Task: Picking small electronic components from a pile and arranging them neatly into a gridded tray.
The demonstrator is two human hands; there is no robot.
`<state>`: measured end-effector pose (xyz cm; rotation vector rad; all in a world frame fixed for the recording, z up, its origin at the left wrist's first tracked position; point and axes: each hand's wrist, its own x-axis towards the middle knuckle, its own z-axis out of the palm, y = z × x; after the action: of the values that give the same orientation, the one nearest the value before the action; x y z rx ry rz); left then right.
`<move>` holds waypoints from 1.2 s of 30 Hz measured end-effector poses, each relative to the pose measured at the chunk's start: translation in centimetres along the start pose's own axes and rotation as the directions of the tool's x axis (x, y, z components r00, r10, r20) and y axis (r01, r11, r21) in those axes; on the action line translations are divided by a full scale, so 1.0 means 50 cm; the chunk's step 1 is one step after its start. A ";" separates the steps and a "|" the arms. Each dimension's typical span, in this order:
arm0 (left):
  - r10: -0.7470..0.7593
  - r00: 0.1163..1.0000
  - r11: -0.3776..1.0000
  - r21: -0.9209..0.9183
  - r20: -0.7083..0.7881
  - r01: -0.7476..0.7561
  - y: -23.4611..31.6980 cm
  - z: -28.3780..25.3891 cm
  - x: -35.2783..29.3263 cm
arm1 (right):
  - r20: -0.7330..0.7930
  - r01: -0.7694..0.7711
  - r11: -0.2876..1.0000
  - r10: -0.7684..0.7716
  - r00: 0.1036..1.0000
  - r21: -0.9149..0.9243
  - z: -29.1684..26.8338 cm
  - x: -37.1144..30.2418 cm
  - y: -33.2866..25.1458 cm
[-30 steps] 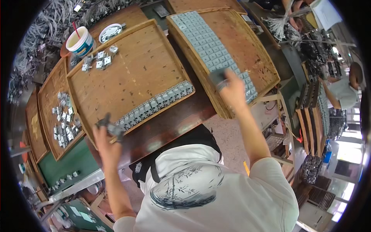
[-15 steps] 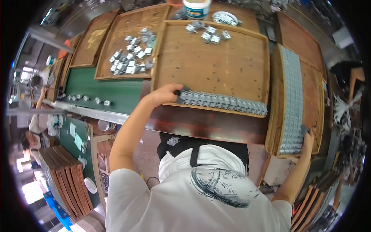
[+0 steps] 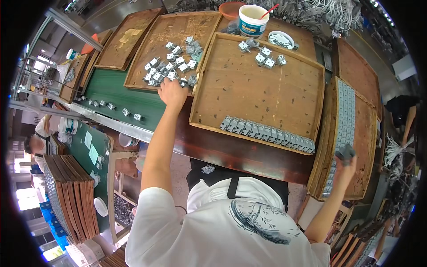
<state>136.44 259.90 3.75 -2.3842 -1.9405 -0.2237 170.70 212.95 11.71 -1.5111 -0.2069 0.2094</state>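
My left hand reaches to the near edge of a pile of small grey-and-white metal parts in the left wooden tray. Its fingers bend down against the pile, and their tips are hidden. At the right, my right hand is closed around a dark grey block-like piece, raised over a long band of packed grey parts in the right tray. In the middle tray, a tight row of similar parts lies along the front edge, touched by neither hand.
Several loose parts sit at the middle tray's far edge. Behind stand a white bucket with a red stick and a white dish. More parts lie on the green belt. Trays are stacked lower left.
My left hand has left the row's left end and moved left to the pile. My right hand has lifted the dark piece from the packed band's near end. The view has shifted.
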 end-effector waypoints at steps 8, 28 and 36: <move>0.064 0.981 0.922 -0.365 -0.181 -0.128 -0.008 -0.055 -0.032 | 0.298 -0.050 0.995 0.074 0.952 -0.088 0.119 -0.068 0.017; 0.752 0.637 -0.125 -0.911 0.171 0.393 0.187 -0.240 -0.389 | 0.749 0.644 0.702 -0.242 0.617 -0.304 0.266 -0.210 -0.093; 0.751 0.637 0.082 -0.982 0.173 0.170 0.209 -0.256 -0.428 | 0.783 0.766 0.569 -0.312 0.539 -0.300 0.256 -0.214 -0.060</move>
<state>141.48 235.23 13.68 -4.3639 -1.2290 -1.0383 157.02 222.31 15.27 -1.8717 -1.5020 0.1210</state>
